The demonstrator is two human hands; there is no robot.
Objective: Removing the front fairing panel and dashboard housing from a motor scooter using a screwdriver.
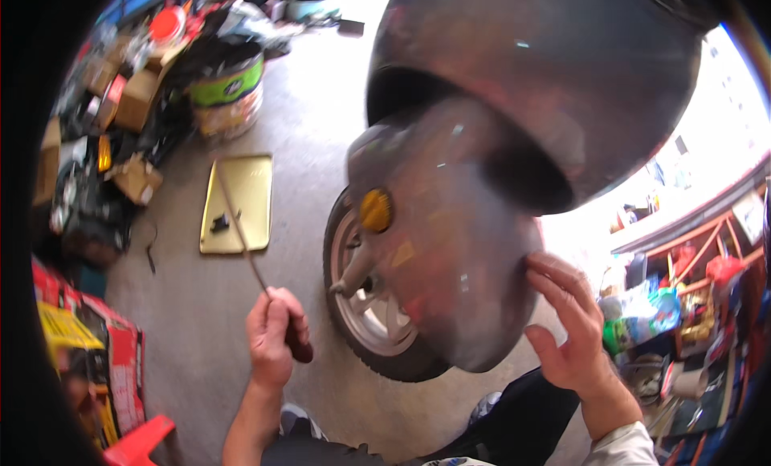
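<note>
My left hand [273, 329] grips a tool with a dark handle and a long thin shaft [239, 231], held upright over the floor. My right hand [566, 321] has its fingers apart, fingertips on the side of a glossy dark grey vehicle fender [458, 289]. The fender carries an amber round reflector [376, 211] and partly covers a silver-rimmed wheel with a black tyre [341, 321]. A larger dark curved body panel [546, 48] overhangs it. Left of the wheel, a gold tray [253, 189] lies on the floor with a small black part [221, 223] on it.
Cardboard boxes [136, 97] and dark bags pile at upper left beside a clear tub with a green label [225, 97]. Red-and-yellow boxes [112, 362] and a red plastic piece [136, 442] stand at lower left. An orange shelf [691, 241] of clutter lines the right.
</note>
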